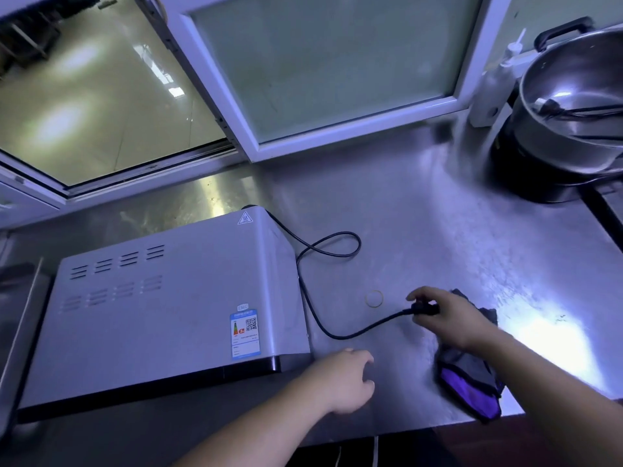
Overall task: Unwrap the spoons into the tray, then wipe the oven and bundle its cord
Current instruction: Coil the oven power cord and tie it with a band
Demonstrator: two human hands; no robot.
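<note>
A silver oven (161, 305) with vent slots and an energy sticker stands on the steel counter at the left. Its black cord (313, 251) leaves the back right corner, loops once, then runs down and right to the plug (425, 310). My right hand (445, 318) pinches that plug just above the counter. A rubber band (374, 298) lies on the counter left of that hand. A grey and purple cloth (472, 375) lies under my right wrist. My left hand (347, 379) hovers with loose fingers near the oven's front right corner, holding nothing.
A large steel pot (569, 129) with utensils in it stands at the back right, a white squeeze bottle (502, 75) beside it. A white-framed window (303, 79) stands open behind the counter. The counter's front edge (438, 429) runs just below the cloth.
</note>
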